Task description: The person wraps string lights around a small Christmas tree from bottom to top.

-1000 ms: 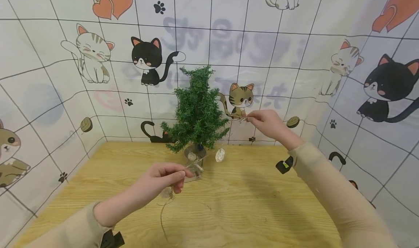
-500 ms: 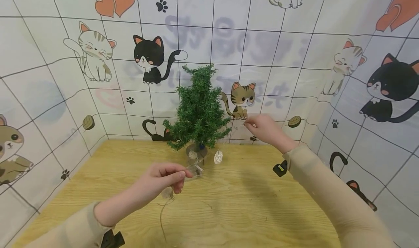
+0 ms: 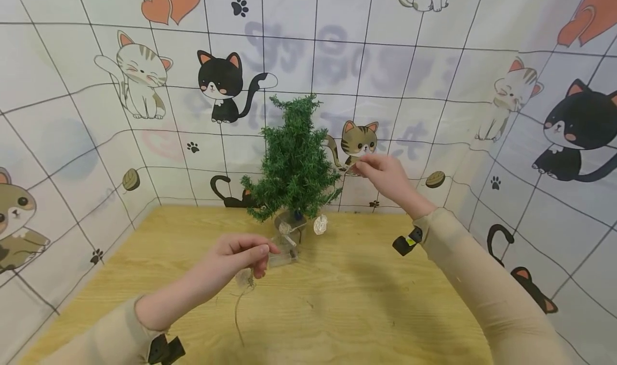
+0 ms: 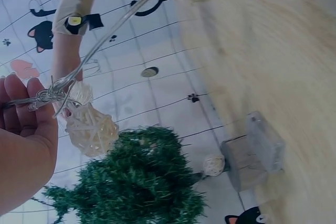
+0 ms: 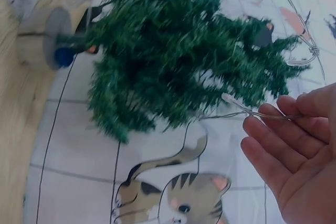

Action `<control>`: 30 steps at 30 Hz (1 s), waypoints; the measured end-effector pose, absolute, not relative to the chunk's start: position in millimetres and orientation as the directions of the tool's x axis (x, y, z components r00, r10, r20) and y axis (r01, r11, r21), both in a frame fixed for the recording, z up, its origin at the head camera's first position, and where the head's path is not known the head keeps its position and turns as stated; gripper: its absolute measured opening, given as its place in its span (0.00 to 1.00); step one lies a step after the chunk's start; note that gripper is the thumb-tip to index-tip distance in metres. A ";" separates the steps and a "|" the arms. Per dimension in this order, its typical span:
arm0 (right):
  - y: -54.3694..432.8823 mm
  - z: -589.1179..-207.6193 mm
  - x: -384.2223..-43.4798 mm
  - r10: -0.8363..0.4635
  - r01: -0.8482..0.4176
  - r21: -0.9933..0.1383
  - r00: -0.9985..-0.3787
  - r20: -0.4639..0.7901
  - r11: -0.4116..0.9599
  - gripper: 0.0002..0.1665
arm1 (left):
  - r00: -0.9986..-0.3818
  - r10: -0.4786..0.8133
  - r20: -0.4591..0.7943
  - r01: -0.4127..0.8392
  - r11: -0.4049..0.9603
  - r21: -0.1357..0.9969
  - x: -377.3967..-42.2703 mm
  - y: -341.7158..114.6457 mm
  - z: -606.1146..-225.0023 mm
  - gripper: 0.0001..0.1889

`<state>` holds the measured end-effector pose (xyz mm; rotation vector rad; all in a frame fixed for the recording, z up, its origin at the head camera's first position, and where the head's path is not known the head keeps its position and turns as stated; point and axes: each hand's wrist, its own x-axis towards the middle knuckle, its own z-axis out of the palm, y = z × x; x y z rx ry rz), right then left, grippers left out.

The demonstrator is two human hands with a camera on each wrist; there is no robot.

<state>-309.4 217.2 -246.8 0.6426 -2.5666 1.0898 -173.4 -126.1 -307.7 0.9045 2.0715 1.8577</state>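
Observation:
A small green artificial Christmas tree stands at the back of the table. My right hand is at its right side, pinching a thin string-light wire between thumb and forefinger; the wire runs into the branches. A white woven ball hangs from the string below the lower right branches. In front of the tree my left hand holds the bundled wire, its fingers loosely curled. Woven balls hang beside that hand, and a loose wire tail trails beneath it.
The tree's round grey base sits on the wooden table. A clear box lies in front of the base, partly behind my left hand. A cat-print sheet closes in the back and both sides.
My right hand dips slightly, then rises and shifts left toward the tree, carrying the wire. The hanging white ball moves a little up and left. My left hand drifts slightly left.

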 end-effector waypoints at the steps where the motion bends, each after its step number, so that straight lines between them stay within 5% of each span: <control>1: 214.2 -244.9 -309.0 -0.297 -0.505 -0.623 -0.861 0.412 0.597 0.19 | -0.787 0.565 0.247 0.305 0.009 0.952 -173.4 -126.4 -305.5 0.16; 7: 193.9 -256.4 -308.4 -0.416 -0.522 -0.644 -0.849 0.326 0.559 0.17 | -0.783 0.564 0.260 0.324 0.013 0.946 -171.3 -129.0 -302.2 0.16; 16: 161.4 -312.2 -303.9 -0.631 -0.677 -0.352 -0.734 0.252 0.646 0.14 | -0.795 0.551 0.253 0.306 0.005 0.952 -168.8 -132.5 -307.8 0.16; 30: 163.2 -319.5 -302.9 -0.622 -0.670 -0.439 -0.734 0.273 0.598 0.16 | -0.803 0.526 0.279 0.306 -0.038 0.951 -168.9 -140.5 -297.2 0.14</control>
